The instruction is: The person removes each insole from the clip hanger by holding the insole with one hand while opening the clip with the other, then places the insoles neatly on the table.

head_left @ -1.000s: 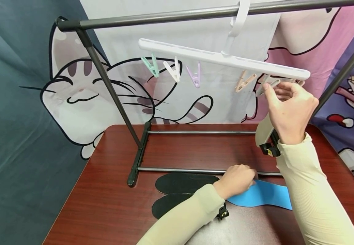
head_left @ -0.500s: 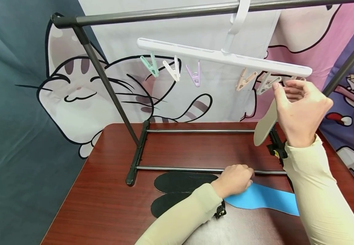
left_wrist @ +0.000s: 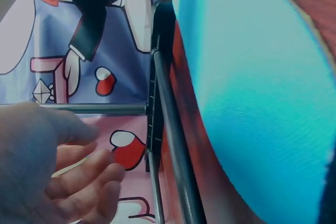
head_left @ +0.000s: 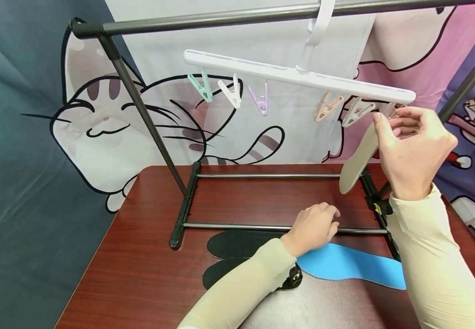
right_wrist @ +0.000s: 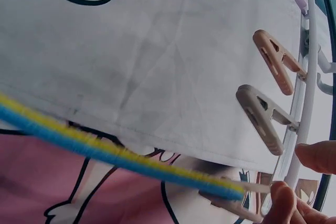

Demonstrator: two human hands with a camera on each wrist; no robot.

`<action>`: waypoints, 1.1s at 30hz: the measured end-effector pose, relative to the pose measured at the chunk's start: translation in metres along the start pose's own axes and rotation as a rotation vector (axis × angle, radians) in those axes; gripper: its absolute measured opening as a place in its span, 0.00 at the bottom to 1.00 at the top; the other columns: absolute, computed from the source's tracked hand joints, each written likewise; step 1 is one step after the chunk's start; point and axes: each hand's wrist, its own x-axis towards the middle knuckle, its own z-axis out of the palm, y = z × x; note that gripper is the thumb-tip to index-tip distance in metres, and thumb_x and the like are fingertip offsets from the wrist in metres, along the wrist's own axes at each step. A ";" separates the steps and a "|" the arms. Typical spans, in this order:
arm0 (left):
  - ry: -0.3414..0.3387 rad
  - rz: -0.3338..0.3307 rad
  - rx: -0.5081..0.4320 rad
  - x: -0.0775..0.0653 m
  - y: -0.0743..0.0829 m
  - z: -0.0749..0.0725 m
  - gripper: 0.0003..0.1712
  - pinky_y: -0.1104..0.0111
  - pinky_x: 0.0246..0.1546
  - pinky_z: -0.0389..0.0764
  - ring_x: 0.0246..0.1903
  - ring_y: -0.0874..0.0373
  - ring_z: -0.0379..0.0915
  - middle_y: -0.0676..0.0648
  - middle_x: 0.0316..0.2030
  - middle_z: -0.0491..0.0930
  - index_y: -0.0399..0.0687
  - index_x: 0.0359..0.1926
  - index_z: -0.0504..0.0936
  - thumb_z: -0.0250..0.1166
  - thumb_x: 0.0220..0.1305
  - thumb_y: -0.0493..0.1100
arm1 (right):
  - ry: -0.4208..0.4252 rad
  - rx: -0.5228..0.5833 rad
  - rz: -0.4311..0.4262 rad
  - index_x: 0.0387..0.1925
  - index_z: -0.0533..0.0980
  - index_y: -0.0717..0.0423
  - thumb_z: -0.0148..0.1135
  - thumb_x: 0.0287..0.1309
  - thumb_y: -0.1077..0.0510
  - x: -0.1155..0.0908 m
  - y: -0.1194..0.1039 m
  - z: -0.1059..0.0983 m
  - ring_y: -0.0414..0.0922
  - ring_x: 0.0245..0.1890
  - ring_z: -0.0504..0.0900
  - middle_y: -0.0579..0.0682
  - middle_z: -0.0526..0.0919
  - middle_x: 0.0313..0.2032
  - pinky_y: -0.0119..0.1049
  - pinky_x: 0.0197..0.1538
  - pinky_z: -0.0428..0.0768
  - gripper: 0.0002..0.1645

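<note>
My right hand (head_left: 418,148) is at the right end of a white hanger (head_left: 303,76), its thumb apart from its fingers and its fingertips by the last clothespin (right_wrist: 231,205). From that clothespin hangs an insole (head_left: 358,160), beige on the face seen from the head. In the right wrist view its edge is yellow and blue. My left hand (head_left: 313,226) is over the rack's front lower bar, fingers loosely bent and holding nothing. Beside it a blue insole (head_left: 356,265) lies on the table. Two black insoles (head_left: 235,244) lie to its left, partly under my left forearm.
A dark metal rack (head_left: 212,23) stands on the red-brown table (head_left: 126,256) and bears the hanger. Several more clothespins hang along it, among them green (head_left: 204,89), purple (head_left: 262,100), peach (head_left: 326,108) and grey (head_left: 356,113). A cat-print cloth (head_left: 138,137) is behind.
My right hand has moved right, away from the grey clothespin, and the hanging insole shows more. My left hand has lifted a little off the blue insole, and its fingers have loosened.
</note>
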 end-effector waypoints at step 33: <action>0.262 -0.237 -0.144 0.050 -0.002 -0.009 0.44 0.77 0.39 0.79 0.49 0.60 0.72 0.48 0.59 0.66 0.49 0.68 0.62 0.70 0.60 0.62 | -0.051 -0.171 0.088 0.50 0.85 0.51 0.71 0.50 0.36 0.011 0.019 0.001 0.12 0.24 0.72 0.58 0.89 0.37 0.14 0.36 0.72 0.31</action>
